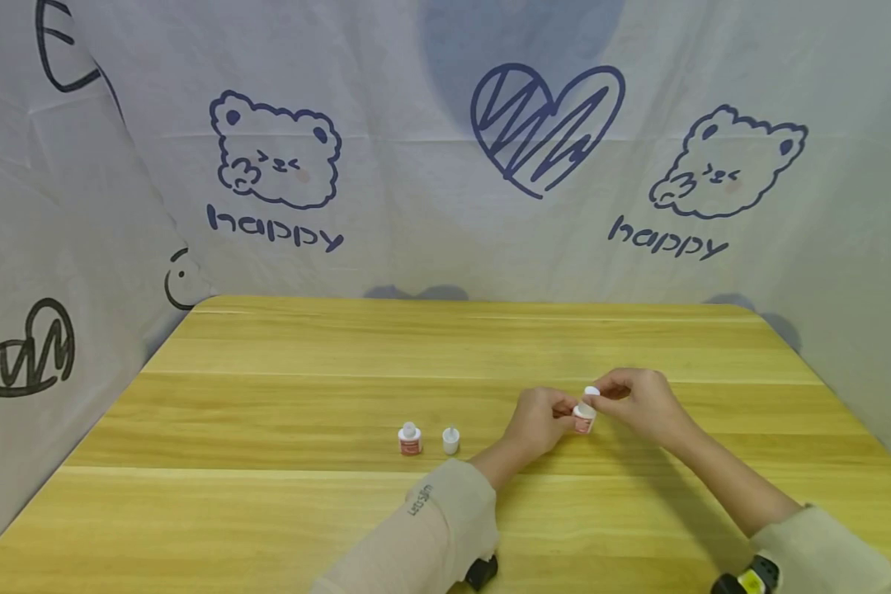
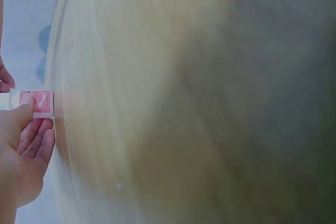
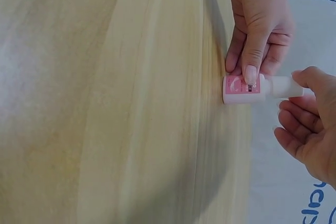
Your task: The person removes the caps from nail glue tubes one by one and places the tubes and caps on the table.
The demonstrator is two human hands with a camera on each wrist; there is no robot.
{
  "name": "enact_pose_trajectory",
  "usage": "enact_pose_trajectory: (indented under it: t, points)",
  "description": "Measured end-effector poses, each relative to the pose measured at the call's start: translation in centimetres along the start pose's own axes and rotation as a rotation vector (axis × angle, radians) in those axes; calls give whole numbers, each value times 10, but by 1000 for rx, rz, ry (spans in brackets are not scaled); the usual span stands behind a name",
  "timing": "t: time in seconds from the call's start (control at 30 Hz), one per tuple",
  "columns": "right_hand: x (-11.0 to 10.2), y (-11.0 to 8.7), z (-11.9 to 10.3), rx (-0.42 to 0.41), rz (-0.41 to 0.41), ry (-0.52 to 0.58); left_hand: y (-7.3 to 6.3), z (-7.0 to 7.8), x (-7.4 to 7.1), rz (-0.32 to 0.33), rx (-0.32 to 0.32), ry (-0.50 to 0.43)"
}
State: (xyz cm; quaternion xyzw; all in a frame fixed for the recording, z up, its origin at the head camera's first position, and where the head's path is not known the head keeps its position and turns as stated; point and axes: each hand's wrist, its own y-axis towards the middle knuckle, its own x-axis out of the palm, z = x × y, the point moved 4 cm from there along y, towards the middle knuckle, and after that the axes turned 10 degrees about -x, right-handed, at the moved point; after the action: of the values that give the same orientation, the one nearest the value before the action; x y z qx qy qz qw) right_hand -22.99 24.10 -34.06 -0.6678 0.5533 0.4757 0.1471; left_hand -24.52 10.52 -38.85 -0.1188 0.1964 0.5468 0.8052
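My left hand [image 1: 536,422] pinches a small white bottle [image 1: 582,423] with a pink label, its thumb lying over the label in the right wrist view. From the other side, my right hand [image 1: 642,406] grips the white cap [image 3: 284,87] at the bottle's neck between thumb and fingers. Both hands work right of the table's middle, the bottle roughly upright and slightly tilted in the head view. Left of them stands a second bottle [image 1: 410,443] of the same kind, uncapped, its nozzle showing. Beside it a loose white cap [image 1: 450,442] sits on the table.
A wood-grain table [image 1: 267,396] spreads under both hands. Its far edge runs close to a white cloth backdrop [image 1: 408,206] with blue bear and heart drawings. More cloth [image 1: 59,231] hangs along the left side.
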Motion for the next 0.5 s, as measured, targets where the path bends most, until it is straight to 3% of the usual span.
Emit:
enact_pose_trajectory:
  t: [0.5]
  points:
    - [-6, 1, -1, -53, -62, 25, 0, 0, -1, 11, -12, 59]
